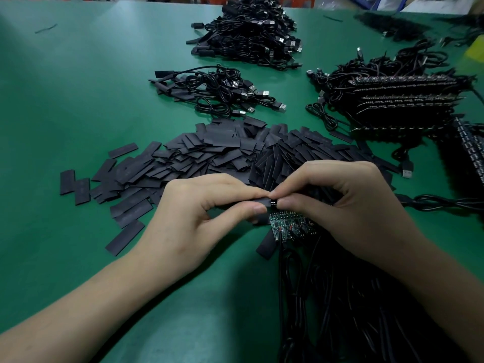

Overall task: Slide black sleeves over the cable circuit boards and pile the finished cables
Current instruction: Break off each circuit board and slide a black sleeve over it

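Green table (78,100), sleeve heap (209,153) mid-frame. Lower centre: left hand (199,216) pinches black sleeve (258,201); right hand (348,205) pinches dark piece (273,203) at its mouth.

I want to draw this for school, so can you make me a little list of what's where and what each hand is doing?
Left hand: pinches a black sleeve
Right hand: pinches a small dark part at the sleeve's mouth
Circuit board: bare, just under the hands
Loose sleeves: heap behind the hands
Finished cables: small pile behind that heap, bigger pile beyond
Table: green
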A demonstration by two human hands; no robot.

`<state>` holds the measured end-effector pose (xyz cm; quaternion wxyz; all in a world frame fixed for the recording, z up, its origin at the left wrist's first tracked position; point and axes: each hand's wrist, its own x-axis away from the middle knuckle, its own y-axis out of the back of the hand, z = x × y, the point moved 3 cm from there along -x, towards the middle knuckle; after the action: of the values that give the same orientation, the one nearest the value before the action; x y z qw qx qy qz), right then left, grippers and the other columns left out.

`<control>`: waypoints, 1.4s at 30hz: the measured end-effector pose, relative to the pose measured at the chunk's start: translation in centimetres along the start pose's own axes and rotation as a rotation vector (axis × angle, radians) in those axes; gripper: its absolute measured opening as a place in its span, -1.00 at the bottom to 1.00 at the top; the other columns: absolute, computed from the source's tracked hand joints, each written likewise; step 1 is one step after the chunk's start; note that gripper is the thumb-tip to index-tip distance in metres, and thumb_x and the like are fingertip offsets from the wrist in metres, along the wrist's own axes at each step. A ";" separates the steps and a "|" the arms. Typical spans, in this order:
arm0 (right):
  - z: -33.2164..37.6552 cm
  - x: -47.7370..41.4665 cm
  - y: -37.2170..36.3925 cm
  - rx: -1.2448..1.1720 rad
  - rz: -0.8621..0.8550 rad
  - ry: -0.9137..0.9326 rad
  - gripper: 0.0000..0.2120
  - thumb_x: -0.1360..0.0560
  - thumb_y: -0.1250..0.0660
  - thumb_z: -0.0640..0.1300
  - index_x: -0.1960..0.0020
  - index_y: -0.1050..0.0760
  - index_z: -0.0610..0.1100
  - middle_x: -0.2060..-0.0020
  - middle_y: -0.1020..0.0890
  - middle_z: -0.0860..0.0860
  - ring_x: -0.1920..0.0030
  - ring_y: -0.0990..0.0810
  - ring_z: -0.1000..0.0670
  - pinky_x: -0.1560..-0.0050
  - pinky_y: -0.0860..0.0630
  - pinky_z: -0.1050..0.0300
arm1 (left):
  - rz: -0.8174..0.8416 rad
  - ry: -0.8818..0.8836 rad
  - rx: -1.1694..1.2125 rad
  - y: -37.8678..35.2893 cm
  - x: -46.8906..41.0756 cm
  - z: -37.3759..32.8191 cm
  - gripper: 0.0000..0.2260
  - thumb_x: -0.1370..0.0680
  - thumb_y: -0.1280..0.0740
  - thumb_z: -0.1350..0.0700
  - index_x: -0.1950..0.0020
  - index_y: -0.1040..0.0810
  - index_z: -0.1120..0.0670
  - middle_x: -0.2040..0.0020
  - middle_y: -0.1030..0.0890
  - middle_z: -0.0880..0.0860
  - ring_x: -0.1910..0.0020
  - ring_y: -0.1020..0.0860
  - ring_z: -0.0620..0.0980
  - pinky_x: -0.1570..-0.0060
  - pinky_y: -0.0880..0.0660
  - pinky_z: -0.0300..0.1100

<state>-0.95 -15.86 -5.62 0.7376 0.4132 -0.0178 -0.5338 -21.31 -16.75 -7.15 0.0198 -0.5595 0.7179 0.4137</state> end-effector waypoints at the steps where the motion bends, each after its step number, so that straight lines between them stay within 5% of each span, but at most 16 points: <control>1: 0.0 0.0 0.0 -0.007 0.001 0.000 -0.92 -0.46 -0.55 -0.21 0.07 -0.72 -0.07 0.20 -0.72 0.14 0.13 -0.69 0.14 0.09 -0.50 0.34 | 0.007 0.016 0.018 0.0 0.0 0.1 -0.85 -0.55 -0.43 0.05 -0.11 -0.69 -0.08 0.11 -0.71 -0.16 0.06 -0.66 -0.21 0.01 -0.49 -0.37; 12: 0.1 0.0 0.0 -0.050 0.044 -0.038 -0.95 -0.45 -0.54 -0.13 0.12 -0.68 -0.04 0.27 -0.66 0.14 0.23 -0.61 0.08 0.17 -0.41 0.39 | 0.122 0.113 0.133 0.0 -0.1 0.2 -0.82 -0.50 -0.46 0.01 -0.09 -0.71 -0.02 0.17 -0.71 -0.11 0.14 -0.68 -0.15 0.07 -0.52 -0.38; 20: 0.2 0.0 -0.1 -0.045 0.109 -0.047 -0.91 -0.43 -0.56 -0.13 0.11 -0.66 -0.04 0.27 -0.66 0.14 0.19 -0.65 0.12 0.14 -0.45 0.42 | 0.251 0.134 0.176 -0.4 0.3 0.2 -0.89 -0.53 -0.45 0.06 -0.04 -0.60 -0.07 0.18 -0.63 0.01 0.21 -0.60 0.02 0.24 -0.55 0.07; 34: 0.0 0.1 -0.4 -0.035 0.145 -0.050 -0.94 -0.45 -0.55 -0.14 0.09 -0.70 -0.04 0.26 -0.68 0.15 0.22 -0.64 0.16 0.18 -0.44 0.42 | 0.286 -0.019 0.061 -0.6 0.3 -0.5 -0.95 -0.62 -0.33 0.08 0.00 -0.47 -0.04 0.23 -0.63 -0.06 0.27 -0.62 0.00 0.30 -0.52 -0.03; 42: 0.1 0.0 -0.2 0.027 0.144 -0.013 -0.94 -0.48 -0.54 -0.14 0.06 -0.72 -0.03 0.21 -0.68 0.17 0.15 -0.65 0.15 0.12 -0.43 0.37 | 0.212 0.099 0.162 -0.8 0.4 0.2 -0.84 -0.57 -0.40 0.07 -0.10 -0.46 -0.03 0.17 -0.68 -0.07 0.20 -0.64 0.01 0.25 -0.53 0.06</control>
<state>-1.18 -15.92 -5.72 0.7681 0.4175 -0.0595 -0.4818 -20.89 -17.01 -7.91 -0.0144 -0.4969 0.8041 0.3261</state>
